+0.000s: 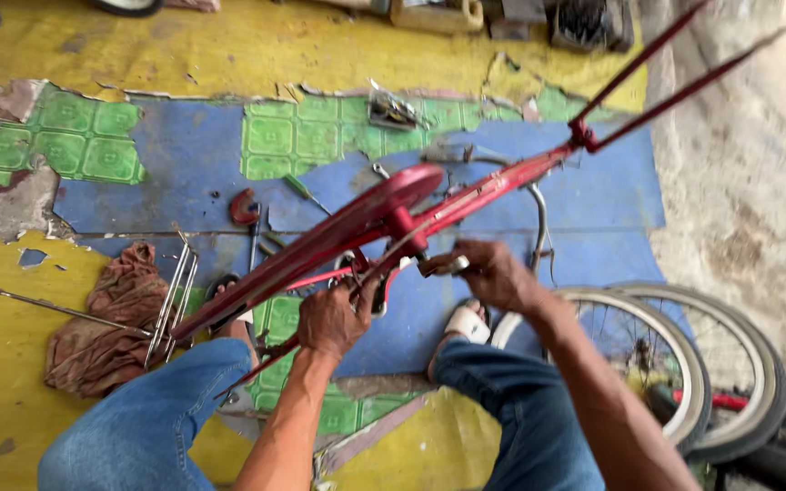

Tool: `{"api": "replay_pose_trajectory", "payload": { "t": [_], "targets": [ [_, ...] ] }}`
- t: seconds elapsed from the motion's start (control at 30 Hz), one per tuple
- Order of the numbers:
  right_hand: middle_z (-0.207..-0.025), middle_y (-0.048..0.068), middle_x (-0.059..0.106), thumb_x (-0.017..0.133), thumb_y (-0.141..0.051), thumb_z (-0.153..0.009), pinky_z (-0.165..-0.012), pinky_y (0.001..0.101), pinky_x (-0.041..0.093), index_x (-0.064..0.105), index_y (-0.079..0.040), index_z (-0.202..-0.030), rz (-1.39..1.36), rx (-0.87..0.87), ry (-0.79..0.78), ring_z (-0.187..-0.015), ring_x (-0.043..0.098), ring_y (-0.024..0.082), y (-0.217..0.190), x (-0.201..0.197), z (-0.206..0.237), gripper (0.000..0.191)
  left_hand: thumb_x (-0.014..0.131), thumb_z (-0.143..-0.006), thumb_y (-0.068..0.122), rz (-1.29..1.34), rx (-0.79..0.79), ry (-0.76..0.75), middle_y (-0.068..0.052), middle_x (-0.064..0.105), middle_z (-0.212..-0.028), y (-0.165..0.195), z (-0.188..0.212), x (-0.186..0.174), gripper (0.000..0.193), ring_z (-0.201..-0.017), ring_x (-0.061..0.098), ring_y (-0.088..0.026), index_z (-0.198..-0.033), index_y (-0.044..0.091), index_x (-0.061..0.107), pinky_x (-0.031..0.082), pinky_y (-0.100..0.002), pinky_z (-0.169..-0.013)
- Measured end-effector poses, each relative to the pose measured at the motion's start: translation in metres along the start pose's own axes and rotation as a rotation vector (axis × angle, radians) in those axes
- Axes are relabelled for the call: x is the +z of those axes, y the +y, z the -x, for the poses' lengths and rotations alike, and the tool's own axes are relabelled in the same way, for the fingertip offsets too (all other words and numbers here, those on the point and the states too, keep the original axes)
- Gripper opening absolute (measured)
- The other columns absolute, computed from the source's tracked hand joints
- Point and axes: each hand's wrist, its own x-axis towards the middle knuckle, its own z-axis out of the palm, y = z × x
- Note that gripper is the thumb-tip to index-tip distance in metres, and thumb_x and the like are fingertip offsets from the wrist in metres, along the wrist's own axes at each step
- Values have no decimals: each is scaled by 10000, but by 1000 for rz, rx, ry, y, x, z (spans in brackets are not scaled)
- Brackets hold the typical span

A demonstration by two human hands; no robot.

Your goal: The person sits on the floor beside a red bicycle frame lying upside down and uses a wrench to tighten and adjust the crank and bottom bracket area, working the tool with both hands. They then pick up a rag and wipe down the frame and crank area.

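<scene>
Both hands point(334, 318) point(493, 273) gripping red bicycle frame point(338, 232), wheels point(666, 364) crowding right

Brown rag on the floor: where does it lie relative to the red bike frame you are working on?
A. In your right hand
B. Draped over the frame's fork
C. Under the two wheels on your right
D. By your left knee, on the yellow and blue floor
D: the brown rag lies crumpled on the floor by the left knee, apart from the red bike frame.
</scene>
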Motion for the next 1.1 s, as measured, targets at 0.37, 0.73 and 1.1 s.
{"api": "replay_pose_trajectory", "payload": {
  "t": [0.37,0.73,1.1],
  "targets": [
    [-913,93,727,500,199,-689,-712,336,539,790,-138,-1164,48,165,-50,-827,684,223,5,10,-4,651,546,-955,575,100,-1,17,-202,679,-614,0,-2,-7,514,-588,682,-446,-803,127,746,557,-531,-564],
    [-858,89,697,596,125,-886,-630,350,461,815,-72,-1141,-112,372,-45,-732,578,181,5,12,-2,390,572,-967,524,100,7,-17,-177,711,-679,-3,0,-9,414,-636,704,-418,-914,155,752,571,-519,-603],
    [-916,109,717,626,70,-847,-740,355,530,776,-77,-1162,48,298,-92,-834,671,218,0,16,-11,379,569,-965,499,173,-2,-33,-179,714,-691,-5,0,-13,399,-639,707,-412,-945,132,726,576,-510,-601]
  ]
}}
